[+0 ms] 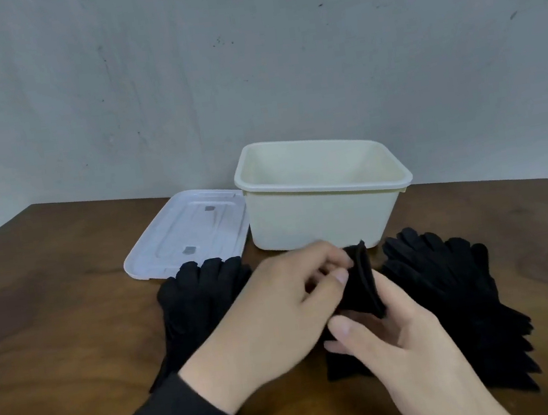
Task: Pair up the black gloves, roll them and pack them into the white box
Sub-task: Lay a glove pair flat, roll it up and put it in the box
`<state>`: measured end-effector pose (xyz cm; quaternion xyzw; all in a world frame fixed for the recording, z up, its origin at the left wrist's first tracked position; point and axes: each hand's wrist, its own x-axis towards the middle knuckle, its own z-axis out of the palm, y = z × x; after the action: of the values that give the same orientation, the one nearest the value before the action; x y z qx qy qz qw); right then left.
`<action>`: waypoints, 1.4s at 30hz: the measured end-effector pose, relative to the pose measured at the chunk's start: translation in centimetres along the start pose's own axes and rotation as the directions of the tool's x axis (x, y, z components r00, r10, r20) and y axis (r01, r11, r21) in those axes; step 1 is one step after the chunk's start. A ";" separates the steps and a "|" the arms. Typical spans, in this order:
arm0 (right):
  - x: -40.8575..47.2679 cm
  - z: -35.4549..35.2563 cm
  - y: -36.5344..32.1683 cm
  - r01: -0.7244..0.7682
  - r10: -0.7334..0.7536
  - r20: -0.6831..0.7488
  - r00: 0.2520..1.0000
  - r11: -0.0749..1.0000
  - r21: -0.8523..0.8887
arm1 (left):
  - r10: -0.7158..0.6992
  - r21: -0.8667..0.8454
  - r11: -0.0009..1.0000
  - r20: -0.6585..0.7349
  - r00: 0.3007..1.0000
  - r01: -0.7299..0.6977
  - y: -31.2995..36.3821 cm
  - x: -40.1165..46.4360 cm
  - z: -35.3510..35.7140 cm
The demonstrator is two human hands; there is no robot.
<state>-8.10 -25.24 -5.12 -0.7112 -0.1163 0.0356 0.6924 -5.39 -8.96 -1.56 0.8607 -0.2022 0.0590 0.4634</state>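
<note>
A white box [322, 222] stands open at the back of the brown table, and nothing shows inside it. In front of it both hands work a folded pair of black gloves [364, 279]. My left hand [285, 312] pinches the upper edge of the fold with thumb and fingers. My right hand [391, 334] curls round the lower part from the right. A flat pair of black gloves [194, 300] lies to the left, partly under my left forearm. A heap of several black gloves [456, 295] lies to the right.
The box's white lid [186, 232] lies flat on the table left of the box, touching the left gloves' fingertips. A grey wall rises right behind the table [53, 303]. A dark sleeve covers my left forearm.
</note>
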 end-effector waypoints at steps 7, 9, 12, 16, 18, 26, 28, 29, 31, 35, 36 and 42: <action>1.9 -3.0 -4.7 -0.031 -0.028 -0.145 0.989 0.920 -0.390 | 0.033 -0.007 0.999 -0.211 0.977 -0.035 -1.8 -0.9 -0.7; 3.1 -4.2 -6.7 0.004 -0.058 -0.107 0.992 0.893 -0.450 | 0.003 0.035 0.999 -0.339 0.941 0.010 -2.5 -0.6 -0.9; 5.5 -5.4 -8.7 -0.009 -0.024 -0.057 0.998 0.860 -0.510 | -0.072 -0.004 0.997 -0.429 0.900 0.078 -3.5 -0.2 -1.1; 8.2 -5.7 -9.3 0.000 -0.033 -0.051 0.998 0.841 -0.542 | -0.079 0.037 0.994 -0.437 0.896 0.106 -3.9 -0.1 -0.8; 8.9 -5.5 -9.3 0.038 -0.103 -0.090 0.991 0.839 -0.543 | -0.068 0.061 0.993 -0.438 0.897 0.105 -4.1 -0.1 -0.8; 3.9 -4.4 -0.6 0.187 -0.236 0.047 0.971 0.618 -0.764 | -0.043 0.201 0.972 -0.341 0.939 0.118 -4.1 -0.2 -1.0; 2.2 -4.3 3.3 0.213 -0.121 0.175 0.977 0.569 -0.794 | -0.018 0.356 0.929 -0.221 0.975 0.098 -4.1 -0.4 -0.9; 1.6 -4.4 4.9 0.235 -0.089 0.224 0.971 0.549 -0.802 | -0.006 0.434 0.898 -0.149 0.989 0.071 -4.1 -0.4 -0.7; 1.1 -4.5 6.8 0.283 -0.107 0.268 0.958 0.526 -0.802 | -0.003 0.546 0.838 0.011 1.000 -0.003 -4.1 -0.6 0.1; 1.0 -4.9 7.7 0.307 -0.150 0.269 0.951 0.523 -0.795 | -0.033 0.626 0.768 0.250 0.968 -0.136 -4.4 -1.0 1.9; 1.0 -4.9 7.6 0.316 -0.152 0.277 0.949 0.515 -0.797 | -0.029 0.641 0.750 0.275 0.961 -0.161 -4.5 -1.1 2.1; 0.4 -5.7 5.8 0.300 -0.174 0.244 0.954 0.552 -0.778 | -0.023 0.657 0.726 0.317 0.948 -0.202 -5.5 -1.1 2.6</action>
<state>-5.86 -30.76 -10.61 -0.9206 -0.2622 -0.0654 0.2819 -4.39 -8.13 -7.60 0.9578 -0.2769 0.0186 0.0751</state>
